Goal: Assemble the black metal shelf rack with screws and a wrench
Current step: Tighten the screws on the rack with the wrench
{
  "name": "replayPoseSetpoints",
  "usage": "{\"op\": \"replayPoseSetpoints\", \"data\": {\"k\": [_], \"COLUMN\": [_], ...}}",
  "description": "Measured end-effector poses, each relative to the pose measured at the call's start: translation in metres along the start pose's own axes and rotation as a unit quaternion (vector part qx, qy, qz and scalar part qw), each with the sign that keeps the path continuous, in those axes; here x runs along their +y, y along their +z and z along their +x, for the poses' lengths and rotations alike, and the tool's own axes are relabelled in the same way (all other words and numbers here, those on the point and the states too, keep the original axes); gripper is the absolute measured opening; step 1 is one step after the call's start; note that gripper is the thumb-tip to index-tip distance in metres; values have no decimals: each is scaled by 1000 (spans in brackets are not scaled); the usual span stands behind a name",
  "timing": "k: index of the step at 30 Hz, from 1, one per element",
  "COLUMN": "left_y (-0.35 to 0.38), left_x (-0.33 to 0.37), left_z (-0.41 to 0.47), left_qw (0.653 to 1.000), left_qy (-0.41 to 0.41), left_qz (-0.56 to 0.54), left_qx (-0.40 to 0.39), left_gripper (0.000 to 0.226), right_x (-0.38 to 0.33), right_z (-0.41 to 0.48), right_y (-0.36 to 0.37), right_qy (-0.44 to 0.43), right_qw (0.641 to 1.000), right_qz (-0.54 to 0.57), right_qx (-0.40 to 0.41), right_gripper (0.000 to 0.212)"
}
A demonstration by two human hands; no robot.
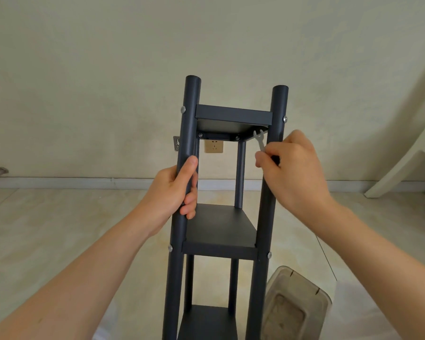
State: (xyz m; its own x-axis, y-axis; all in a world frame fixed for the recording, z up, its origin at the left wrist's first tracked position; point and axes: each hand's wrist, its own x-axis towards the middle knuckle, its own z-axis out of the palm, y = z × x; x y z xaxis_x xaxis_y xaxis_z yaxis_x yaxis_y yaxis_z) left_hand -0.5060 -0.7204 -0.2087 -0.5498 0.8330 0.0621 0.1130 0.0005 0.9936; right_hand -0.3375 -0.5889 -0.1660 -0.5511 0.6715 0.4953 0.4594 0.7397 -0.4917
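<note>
Setting: a pale wall point(108, 57), a light floor point(59, 217), and a wall socket point(214, 146) visible through the frame. The black rack point(221, 231) stands upright directly in front of me, with three shelves fixed between its posts.

Step in hand: tightening the fasteners under the top shelf point(233, 116). My left hand point(174, 190) is wrapped around the front left post point(189, 119) below that shelf, steadying the rack. My right hand point(295, 168) pinches the lower end of the small wrench point(259, 139) between thumb and fingertips. Its open head points up at the right underside corner of the top shelf, beside the front right post point(277, 106).

Next move, as I judge it: seat the wrench head squarely on the nut at that corner, then turn in short strokes, since the post limits the swing. Hold the left grip firm.

Not readable: the nut is lost in shadow, so I cannot tell whether the head touches it. The rack's foot is cut off at the bottom edge. A screw head point(182, 109) on the left post looks seated, but its tightness cannot be judged.
</note>
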Motion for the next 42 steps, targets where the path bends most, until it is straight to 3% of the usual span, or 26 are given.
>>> {"op": "replayPoseSetpoints", "data": {"k": [4,9,15,22,32,42], "left_y": [-1,-4,-1,-6,-12,-18], "left_x": [-2,-4,-6,-6,-10,-13], "left_z": [3,5,6,11,18,19], "left_qw": [1000,1000,994,991,986,980], "left_qy": [-2,9,38,46,48,62], "left_qz": [14,15,56,74,96,124], "left_qx": [-1,3,80,106,129,141], "left_gripper": [46,35,35,40,39,30], "right_x": [9,18,15,7,-4,-14], "right_z": [6,16,11,8,1,-3], "right_y": [-2,-5,3,1,1,-6], "right_qy": [59,124,107,96,42,-9], "right_qw": [986,914,910,900,915,923], "right_qz": [150,369,392,422,397,375], "right_qx": [-44,-117,-81,-60,-51,-88], "right_gripper": [26,32,33,34,31,23]}}
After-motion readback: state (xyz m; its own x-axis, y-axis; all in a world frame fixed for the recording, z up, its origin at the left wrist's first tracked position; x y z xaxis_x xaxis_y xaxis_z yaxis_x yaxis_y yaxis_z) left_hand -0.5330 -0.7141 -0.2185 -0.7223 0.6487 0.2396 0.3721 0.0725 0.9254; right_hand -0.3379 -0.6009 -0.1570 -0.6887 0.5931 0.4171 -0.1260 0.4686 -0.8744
